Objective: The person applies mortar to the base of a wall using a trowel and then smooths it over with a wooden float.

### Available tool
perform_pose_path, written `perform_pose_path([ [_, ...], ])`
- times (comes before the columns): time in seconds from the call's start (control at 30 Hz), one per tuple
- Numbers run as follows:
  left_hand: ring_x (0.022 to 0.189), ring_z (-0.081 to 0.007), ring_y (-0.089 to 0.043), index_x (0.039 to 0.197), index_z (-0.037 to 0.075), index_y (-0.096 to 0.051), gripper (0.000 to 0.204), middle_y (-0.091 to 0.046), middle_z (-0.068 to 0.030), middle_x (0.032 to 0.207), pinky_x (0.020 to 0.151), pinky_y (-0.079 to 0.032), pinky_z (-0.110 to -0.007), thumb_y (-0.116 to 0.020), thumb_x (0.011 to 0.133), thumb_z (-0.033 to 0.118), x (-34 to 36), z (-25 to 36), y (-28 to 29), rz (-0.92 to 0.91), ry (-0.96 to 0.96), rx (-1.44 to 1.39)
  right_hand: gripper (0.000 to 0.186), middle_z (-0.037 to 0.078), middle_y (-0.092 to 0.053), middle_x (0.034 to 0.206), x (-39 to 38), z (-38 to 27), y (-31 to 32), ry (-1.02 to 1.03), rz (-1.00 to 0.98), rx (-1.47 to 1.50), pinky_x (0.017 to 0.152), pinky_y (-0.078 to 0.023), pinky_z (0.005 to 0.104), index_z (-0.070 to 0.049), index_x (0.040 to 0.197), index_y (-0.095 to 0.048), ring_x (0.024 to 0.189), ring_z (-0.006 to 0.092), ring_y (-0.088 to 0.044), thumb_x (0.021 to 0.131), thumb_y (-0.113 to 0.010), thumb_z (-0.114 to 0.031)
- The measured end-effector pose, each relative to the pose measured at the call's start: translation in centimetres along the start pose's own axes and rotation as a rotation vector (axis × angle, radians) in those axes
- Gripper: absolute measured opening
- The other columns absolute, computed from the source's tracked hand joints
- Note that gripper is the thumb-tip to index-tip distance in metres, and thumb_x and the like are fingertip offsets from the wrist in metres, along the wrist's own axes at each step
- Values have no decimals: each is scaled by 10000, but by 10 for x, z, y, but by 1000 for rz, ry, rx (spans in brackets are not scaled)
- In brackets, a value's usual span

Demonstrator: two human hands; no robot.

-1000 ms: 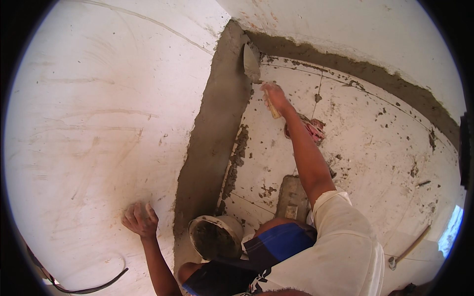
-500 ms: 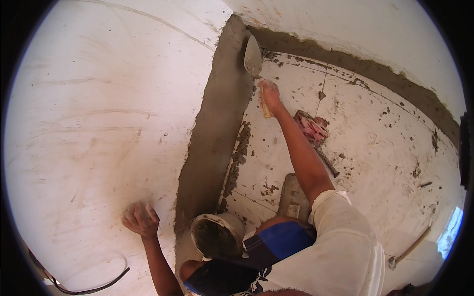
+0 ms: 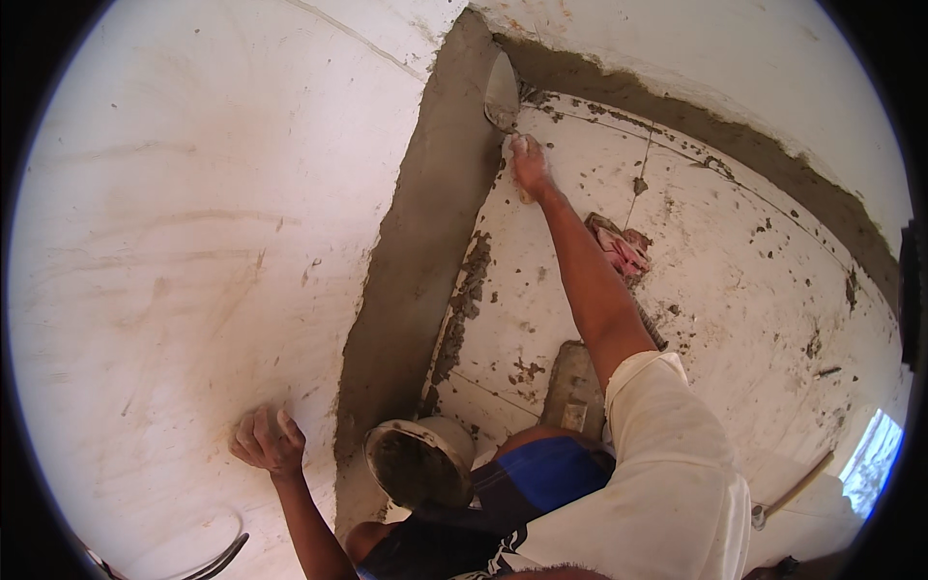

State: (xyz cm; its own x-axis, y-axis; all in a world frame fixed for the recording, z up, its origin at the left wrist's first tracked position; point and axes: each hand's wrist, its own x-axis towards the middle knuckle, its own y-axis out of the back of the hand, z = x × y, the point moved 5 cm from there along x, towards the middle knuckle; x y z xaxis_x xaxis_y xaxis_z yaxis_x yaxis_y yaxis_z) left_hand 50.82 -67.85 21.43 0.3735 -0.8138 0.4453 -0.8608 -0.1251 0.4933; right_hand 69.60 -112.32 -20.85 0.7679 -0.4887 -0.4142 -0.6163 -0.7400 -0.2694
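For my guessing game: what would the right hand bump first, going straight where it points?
Probably the grey mortar band along the left wall: the trowel in the right hand looks against it, though depth is unclear.

The left wall (image 3: pixel 184 319) and the far wall (image 3: pixel 735 48), both white, meet in a corner at the top of the view. The left wall is smudged, with brownish streaks running across its middle and a thin line (image 3: pixel 358 37) slanting down its upper part. Along the foot of the far wall runs a grey mortar band (image 3: pixel 640 94) with a ragged upper edge. The floor (image 3: pixel 754 387) is laid with large pale tiles, a dark joint (image 3: pixel 649 143) showing between them, and is speckled with grey-brown crumbs (image 3: pixel 474 261). The light is soft and faintly pinkish; near the right rim lies a bright bluish-white patch (image 3: pixel 873 464), window or reflection unclear.
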Motion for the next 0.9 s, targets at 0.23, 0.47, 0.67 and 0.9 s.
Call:
perform_pose_path([
  [0.23, 904, -297, -562, 1044, 79, -660, 260, -599, -93, 1032, 813, -436, -456, -663, 899, 295, 11, 22, -23, 77, 1, -71, 535, 172, -612, 974, 24, 21, 45, -46, 49, 16, 555, -528, 387, -2, 1196, -553, 665, 238, -602, 996, -465, -490],
  [0.47, 921, -315, -556, 1048, 107, -651, 258, -601, -91, 1042, 805, -438, -458, -686, 881, 301, 12, 17, -20, 78, 39, -86, 333, 38, -485, 723, -57, -71, 15, -220, -268, 668, 467, -453, 331, -88, 971, -499, 529, 146, -475, 1014, -436, -412],
  [0.67, 918, -317, -548, 1035, 112, -647, 262, -598, -91, 1031, 800, -435, -459, -700, 870, 308, 17, 21, -19, 71, 43, -73, 346, 35, -479, 720, -76, -128, 3, -130, -373, 750, 469, -434, 312, -85, 979, -489, 534, 133, -471, 1020, -427, -422],
  [0.9, 939, -334, -542, 1033, 106, -645, 259, -595, -102, 1036, 821, -436, -480, -705, 865, 294, 14, 20, -21, 67, 47, -83, 327, 14, -473, 702, -86, -137, -1, -104, -406, 754, 464, -408, 294, -94, 983, -494, 521, 114, -442, 1016, -441, -415],
])
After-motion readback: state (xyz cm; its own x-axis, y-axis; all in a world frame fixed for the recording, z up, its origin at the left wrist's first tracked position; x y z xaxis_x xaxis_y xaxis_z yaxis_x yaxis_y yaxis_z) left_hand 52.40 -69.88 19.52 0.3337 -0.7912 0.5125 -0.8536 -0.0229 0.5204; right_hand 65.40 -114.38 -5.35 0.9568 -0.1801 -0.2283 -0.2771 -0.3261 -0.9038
